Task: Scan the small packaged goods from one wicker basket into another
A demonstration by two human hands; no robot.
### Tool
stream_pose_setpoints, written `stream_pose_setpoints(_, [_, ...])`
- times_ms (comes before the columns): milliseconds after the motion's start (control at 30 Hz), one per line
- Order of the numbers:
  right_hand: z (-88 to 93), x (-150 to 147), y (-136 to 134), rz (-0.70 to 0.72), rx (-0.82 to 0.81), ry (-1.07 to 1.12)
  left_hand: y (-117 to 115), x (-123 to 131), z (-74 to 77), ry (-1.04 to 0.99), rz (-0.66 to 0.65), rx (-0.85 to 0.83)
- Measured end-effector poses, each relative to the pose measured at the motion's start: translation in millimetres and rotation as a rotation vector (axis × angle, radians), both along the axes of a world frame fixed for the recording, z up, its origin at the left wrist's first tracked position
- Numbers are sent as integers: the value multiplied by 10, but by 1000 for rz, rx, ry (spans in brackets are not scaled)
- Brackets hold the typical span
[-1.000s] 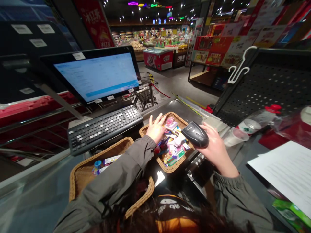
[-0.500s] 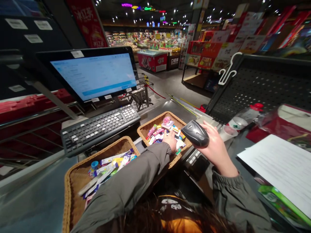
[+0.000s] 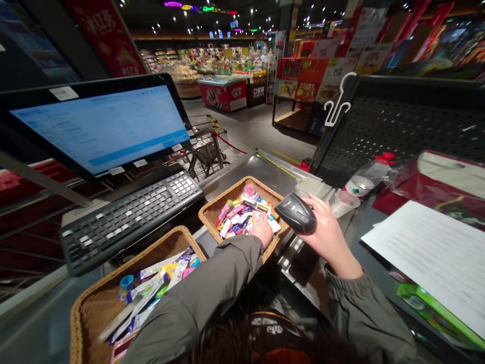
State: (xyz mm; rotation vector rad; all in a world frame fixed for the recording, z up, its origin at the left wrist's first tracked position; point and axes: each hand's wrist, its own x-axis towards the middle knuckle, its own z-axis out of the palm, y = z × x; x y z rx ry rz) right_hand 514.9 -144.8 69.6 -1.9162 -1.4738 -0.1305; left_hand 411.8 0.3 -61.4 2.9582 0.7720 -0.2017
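My right hand (image 3: 322,230) grips a black handheld barcode scanner (image 3: 296,212), its head pointing left over the edge of the farther wicker basket (image 3: 207,211). Inside that basket lies a heap of small, brightly wrapped packets (image 3: 237,217), with a round pink-topped item (image 3: 249,190) at the far side. My left hand (image 3: 262,231) reaches into the heap from the near right, fingers slightly apart and touching the packets. Its fingertips are partly hidden among them. Under my left forearm, a larger wicker basket (image 3: 85,298) holds long slim packets (image 3: 151,285) and a small blue cup-shaped item (image 3: 127,282).
A monitor (image 3: 102,126) and black keyboard (image 3: 132,217) stand at the left. To the right are a white paper cup (image 3: 344,203), a red-capped clear bottle (image 3: 366,177), printed paper sheets (image 3: 428,258) and a black perforated panel (image 3: 409,121). A shopping cart (image 3: 206,146) stands beyond the counter.
The view has turned slightly right, so most things sit farther left. My left hand's fingers have shifted a little within the packets. The scanner stays in my right hand.
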Motion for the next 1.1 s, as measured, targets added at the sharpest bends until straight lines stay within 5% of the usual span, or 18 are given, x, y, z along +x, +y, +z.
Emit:
stream_pose_setpoints(200, [-10,-2,17,18,-20,1,202,-101,324,21,30,-22])
stream_pose_setpoints(467, [-2,-173,190,106,-81,-29,575,-706,1241,-207,22,215])
stream_pose_setpoints(600, [88,-342,302,183,-57,-60,614,-1154,1573,-315,56,349])
stream_pose_setpoints(867, [347,-786,379,351,-31,-134,560,-2074,1873,-408,118,650])
stream_pose_setpoints(1100, [391,-1223,518,503,33,-207,395,-2725,1961,-343,204,719])
